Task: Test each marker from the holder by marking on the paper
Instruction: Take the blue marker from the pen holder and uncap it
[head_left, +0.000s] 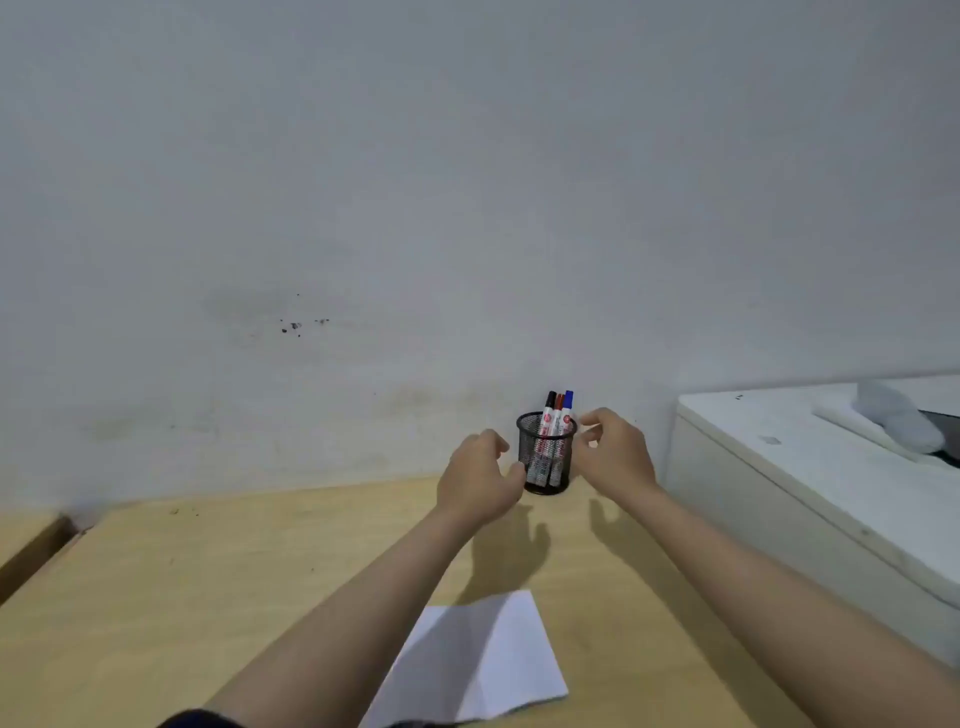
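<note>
A black mesh holder (546, 457) stands at the far edge of the wooden table (208, 597), against the wall. Three markers stand in it: a black-capped marker (548, 413), a red-capped marker (558, 415) and a blue-capped marker (568, 408). My left hand (480, 478) is just left of the holder, fingers curled and apart, its thumb at the holder's side. My right hand (615, 449) hovers just right of the rim with fingers spread, holding nothing. A creased white sheet of paper (483, 665) lies near me, partly under my left forearm.
A white cabinet (779, 493) stands along the table's right side, with a white cloth-like object (898, 421) on top. A plain grey wall rises right behind the holder. A gap and a second wooden surface (26, 540) sit at the far left.
</note>
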